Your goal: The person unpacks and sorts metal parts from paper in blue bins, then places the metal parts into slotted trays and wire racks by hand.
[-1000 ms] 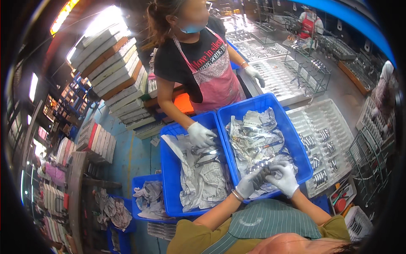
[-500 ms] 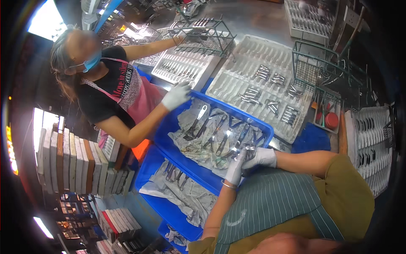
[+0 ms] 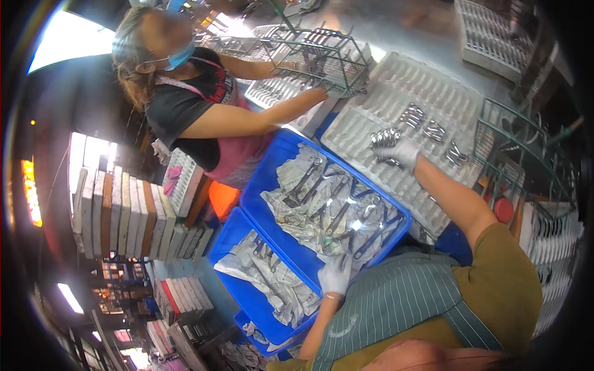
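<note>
My right hand (image 3: 402, 153), in a white glove, is closed around a bunch of short shiny metal pieces (image 3: 386, 136) on a pale ridged tray (image 3: 365, 111). More bunches of these metal pieces (image 3: 434, 130) lie on the tray beyond my wrist. My left hand (image 3: 336, 276), also gloved, rests at the near edge of a blue bin (image 3: 403, 227), fingers stretched out and apart, with nothing visible in them. Inside the bin, shiny wrenches (image 3: 338, 217) lie on crumpled printed paper (image 3: 278, 204).
A co-worker (image 3: 216, 117) across the bin holds a green wire basket (image 3: 334, 62) with both hands. A second blue bin (image 3: 232, 272) with paper and tools sits left. Another wire basket (image 3: 513, 136) stands at right. Stacked trays (image 3: 124, 213) line the far left.
My right hand has left my left hand at the bin and reached out to the metal pieces on the tray. The co-worker's lower hand has moved from the bin's edge to the basket.
</note>
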Tool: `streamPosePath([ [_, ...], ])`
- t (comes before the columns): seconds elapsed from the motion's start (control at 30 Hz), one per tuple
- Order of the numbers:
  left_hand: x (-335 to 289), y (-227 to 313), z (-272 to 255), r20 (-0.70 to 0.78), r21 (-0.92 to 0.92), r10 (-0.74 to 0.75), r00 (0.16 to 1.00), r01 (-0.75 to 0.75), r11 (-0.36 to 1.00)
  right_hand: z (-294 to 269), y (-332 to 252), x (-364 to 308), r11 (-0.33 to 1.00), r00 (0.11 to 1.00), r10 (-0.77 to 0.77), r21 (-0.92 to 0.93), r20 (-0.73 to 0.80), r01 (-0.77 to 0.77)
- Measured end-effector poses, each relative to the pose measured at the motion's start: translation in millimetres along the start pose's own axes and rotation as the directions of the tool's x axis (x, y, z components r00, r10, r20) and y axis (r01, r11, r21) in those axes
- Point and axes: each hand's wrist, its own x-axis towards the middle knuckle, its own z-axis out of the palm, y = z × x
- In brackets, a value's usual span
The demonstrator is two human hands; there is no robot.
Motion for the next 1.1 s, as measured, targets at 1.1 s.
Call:
streamPosePath([
  [1.1,-35,4,-1,-0.239,0.026,-0.135,0.961,0.145,0.989,20,23,159,0.087,0.972,-0.152,-0.982,-0.178,-0.167],
])
